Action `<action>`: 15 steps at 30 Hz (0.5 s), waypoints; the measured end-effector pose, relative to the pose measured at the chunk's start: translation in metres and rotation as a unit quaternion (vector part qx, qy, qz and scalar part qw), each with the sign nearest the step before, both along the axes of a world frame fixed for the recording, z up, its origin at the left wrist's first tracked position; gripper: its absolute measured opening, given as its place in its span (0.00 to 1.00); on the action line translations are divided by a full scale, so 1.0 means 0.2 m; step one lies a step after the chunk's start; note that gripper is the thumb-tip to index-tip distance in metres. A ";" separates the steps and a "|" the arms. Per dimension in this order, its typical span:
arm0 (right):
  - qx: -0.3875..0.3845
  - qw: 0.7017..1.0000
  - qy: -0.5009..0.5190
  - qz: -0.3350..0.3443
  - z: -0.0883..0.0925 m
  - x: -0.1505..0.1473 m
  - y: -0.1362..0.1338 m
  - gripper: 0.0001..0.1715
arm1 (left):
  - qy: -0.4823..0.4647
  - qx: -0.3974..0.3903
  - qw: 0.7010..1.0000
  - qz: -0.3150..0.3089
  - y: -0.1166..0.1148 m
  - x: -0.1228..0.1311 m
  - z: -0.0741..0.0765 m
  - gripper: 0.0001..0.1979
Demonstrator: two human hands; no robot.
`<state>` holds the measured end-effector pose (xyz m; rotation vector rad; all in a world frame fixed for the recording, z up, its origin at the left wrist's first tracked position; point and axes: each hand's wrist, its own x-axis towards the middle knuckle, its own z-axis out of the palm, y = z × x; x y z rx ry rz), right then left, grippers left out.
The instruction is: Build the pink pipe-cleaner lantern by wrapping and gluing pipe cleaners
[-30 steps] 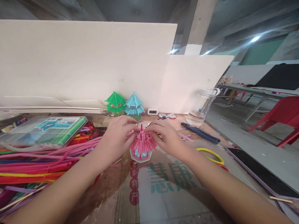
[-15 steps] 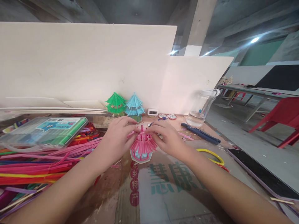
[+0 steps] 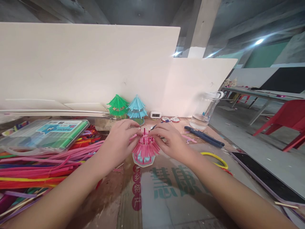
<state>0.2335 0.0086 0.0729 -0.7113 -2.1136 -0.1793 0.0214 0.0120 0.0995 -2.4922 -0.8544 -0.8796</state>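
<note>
A small pink model pavilion [image 3: 145,150] stands upright in the middle, with a fringed pipe-cleaner roof, an octagonal base and several short pink posts rising from its top. My left hand [image 3: 122,135] is at its left side, thumb and fingers closed in a pinch at the upper part. From the right, my right hand [image 3: 168,138] grips the top in a similar pinch among the posts. The fingertips partly cover the upper tier, so the exact contact is hard to see. Behind my hands stand a green model pavilion [image 3: 118,105] and a light blue one [image 3: 137,108].
Bundles of pink, red and yellow pipe cleaners [image 3: 47,170] lie at left under a clear marker case [image 3: 45,135]. Rightward are a water bottle [image 3: 205,109], dark blue pliers-like tool [image 3: 205,136], yellow-handled scissors [image 3: 222,161] and a phone [image 3: 267,176]. A white clock [image 3: 155,114] stands behind.
</note>
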 end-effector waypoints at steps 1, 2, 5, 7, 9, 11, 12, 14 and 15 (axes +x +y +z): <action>0.000 1.000 0.001 0.002 0.00 0.00 0.00 0.13 | 0.000 0.000 1.000 0.000 0.00 0.00 0.00 0.09; 0.000 1.000 0.002 0.003 0.00 0.00 0.00 0.13 | 0.000 -0.001 1.000 -0.001 0.00 0.00 0.00 0.09; 0.000 1.000 -0.001 0.002 0.00 0.00 0.00 0.13 | 0.001 -0.006 1.000 0.000 0.00 0.00 0.00 0.09; 0.000 1.000 -0.006 -0.001 0.00 0.00 0.00 0.13 | 0.002 -0.009 1.000 0.004 0.00 0.00 0.00 0.10; -0.001 1.000 -0.008 -0.004 0.00 0.00 0.00 0.13 | 0.001 -0.008 1.000 0.006 0.00 0.00 0.00 0.10; -0.001 1.000 -0.007 -0.007 0.01 0.00 -0.01 0.13 | -0.004 -0.005 1.000 0.004 0.00 0.00 0.00 0.09; -0.002 1.000 -0.007 -0.008 0.01 0.00 -0.01 0.13 | -0.008 -0.005 1.000 0.002 0.00 0.00 0.00 0.09; -0.003 1.000 -0.008 -0.007 0.01 -0.01 -0.01 0.14 | -0.012 -0.003 1.000 -0.004 -0.01 0.01 0.00 0.09; -0.003 1.000 -0.008 -0.006 0.01 -0.01 -0.01 0.14 | -0.010 -0.002 1.000 -0.006 -0.01 0.01 0.00 0.09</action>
